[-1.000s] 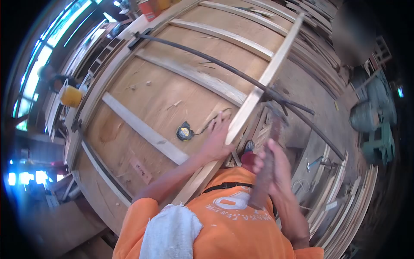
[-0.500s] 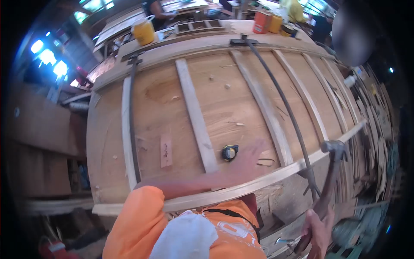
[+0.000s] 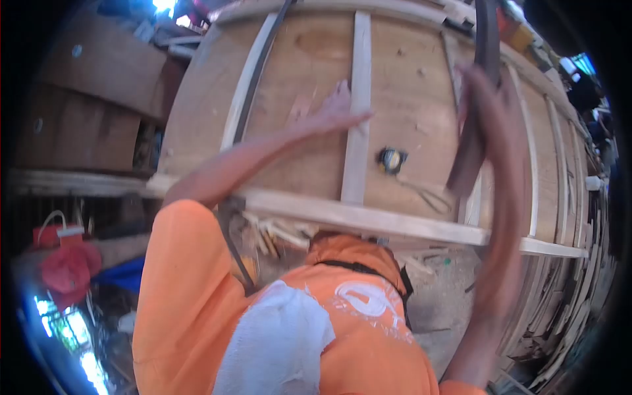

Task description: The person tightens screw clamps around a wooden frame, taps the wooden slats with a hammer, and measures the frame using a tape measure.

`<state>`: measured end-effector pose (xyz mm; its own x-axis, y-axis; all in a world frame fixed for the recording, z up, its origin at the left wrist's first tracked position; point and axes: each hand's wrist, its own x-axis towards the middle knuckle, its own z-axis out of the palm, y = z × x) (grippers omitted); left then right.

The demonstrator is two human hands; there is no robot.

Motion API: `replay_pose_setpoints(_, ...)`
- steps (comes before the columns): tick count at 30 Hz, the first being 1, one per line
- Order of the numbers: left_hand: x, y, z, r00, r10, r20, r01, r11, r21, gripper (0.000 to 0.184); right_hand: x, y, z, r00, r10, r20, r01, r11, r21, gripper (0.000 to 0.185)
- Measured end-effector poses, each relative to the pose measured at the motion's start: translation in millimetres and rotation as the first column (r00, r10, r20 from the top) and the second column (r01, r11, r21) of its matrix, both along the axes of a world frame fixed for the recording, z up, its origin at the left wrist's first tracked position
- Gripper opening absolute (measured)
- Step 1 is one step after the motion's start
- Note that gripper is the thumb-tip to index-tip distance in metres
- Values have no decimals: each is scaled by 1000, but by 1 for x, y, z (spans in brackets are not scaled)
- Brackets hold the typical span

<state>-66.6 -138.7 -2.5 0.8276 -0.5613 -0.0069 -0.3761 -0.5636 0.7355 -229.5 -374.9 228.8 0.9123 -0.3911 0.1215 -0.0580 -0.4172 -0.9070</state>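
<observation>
My left hand (image 3: 342, 108) reaches over a plywood panel framed with wooden strips. Its fingers are spread and hold nothing, and they lie over or beside a pale crosspiece (image 3: 356, 164); contact is hard to tell. My right hand (image 3: 494, 108) is wrapped round the dark handle of a hammer (image 3: 488, 33), raised over the right part of the panel. The hammer's head is out of view, and the handle's butt end points down toward me. Between my hands, a black and yellow tape measure (image 3: 392, 160) rests on the plywood (image 3: 415, 92).
A long front rail (image 3: 395, 222) runs along the panel's near edge. A dark clamp bar (image 3: 257, 79) crosses the panel at left. Stacked timber (image 3: 559, 309) stands at right. A red object (image 3: 66, 270) and boards (image 3: 85, 118) are at left.
My right hand has swung the hammer up from below the front rail to above the panel. My left hand has moved from beside the tape measure to the crosspiece. The view has shifted.
</observation>
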Motion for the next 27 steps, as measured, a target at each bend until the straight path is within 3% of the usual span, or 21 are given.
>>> replay_pose_setpoints(1,-10,-2,12,997,-37,-65,33,998,-60,119,20,-16,6,998,56,7,-54,987,-153,44)
replay_pose_setpoints(3,-28,-11,23,989,-49,-138,32,993,-117,124,13,-23,29,973,194,-125,-223,931,-289,55)
replay_pose_setpoints(4,-38,-17,21,989,74,-129,-87,991,-102,122,9,-26,40,948,258,-186,-309,886,-347,64)
replay_pose_setpoints(6,-49,-24,6,967,222,-126,-233,970,-73,121,-18,-25,33,927,279,-249,-366,811,-457,58)
replay_pose_setpoints(8,-49,-23,-11,972,233,-18,-233,955,-182,129,-56,-11,29,903,303,-305,-416,795,-442,51)
replay_pose_setpoints(9,-44,-24,-19,967,253,-24,-253,952,-171,129,-69,-8,30,842,321,-433,-495,779,-386,46)
replay_pose_setpoints(11,-38,-23,-30,979,203,-2,-198,953,-230,127,-92,-8,24,628,568,-531,-775,518,-363,38)
replay_pose_setpoints(12,-44,-25,-19,965,256,-56,-261,959,-112,126,-103,-7,20,623,577,-528,-780,510,-363,38)
replay_pose_setpoints(14,-48,-26,-3,962,270,-43,-273,959,-75,124,-127,-3,4,424,599,-679,-906,268,-328,35)
replay_pose_setpoints(15,-49,-27,-1,961,276,-30,-277,960,-43,122,-139,1,-3,425,599,-678,-905,260,-337,35)
replay_pose_setpoints(17,-52,-28,-6,961,274,-44,-276,958,-71,121,-156,9,-23,321,607,-727,-930,58,-362,45)
replay_pose_setpoints(18,-49,-26,-12,962,268,-56,-272,958,-92,121,-163,13,-34,324,622,-713,-922,39,-386,45)
replay_pose_setpoints(20,-37,-34,-50,925,331,185,-309,941,-139,120,-176,21,-54,418,680,-602,-851,61,-521,53)
replay_pose_setpoints(21,-38,-32,-44,933,342,110,-324,934,-151,120,-182,27,-60,411,701,-582,-839,42,-542,53)
replay_pose_setpoints(22,-42,-34,-40,939,343,30,-334,928,-166,121,-189,32,-64,386,714,-584,-860,51,-507,59)
replay_pose_setpoints(25,-38,-37,-43,928,372,15,-365,915,-171,120,-195,44,-53,297,722,-625,-912,20,-410,68)
replay_pose_setpoints(27,-43,-37,-42,931,364,40,-351,919,-180,119,-196,48,-47,106,740,-664,-973,-62,-224,66)
